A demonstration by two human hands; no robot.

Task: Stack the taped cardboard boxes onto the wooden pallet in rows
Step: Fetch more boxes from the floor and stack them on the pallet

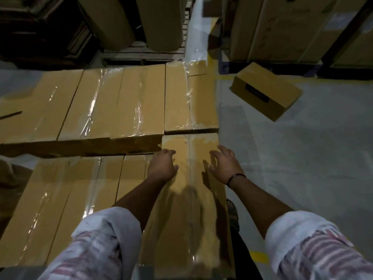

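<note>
The left hand [162, 166] and right hand [225, 165] are apart, fingers spread and gripping nothing, over a long tan taped cardboard box [189, 219] at lower centre; contact is unclear. It lies beside rows of similar taped boxes [113, 106] on the left. A smaller brown carton [266, 91] sits on the grey floor [302, 158], upper right.

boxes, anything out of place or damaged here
Yes. One box lies alone on the floor, skewed, right of the stack. The upper layer's front edge looks torn and ragged.
</note>
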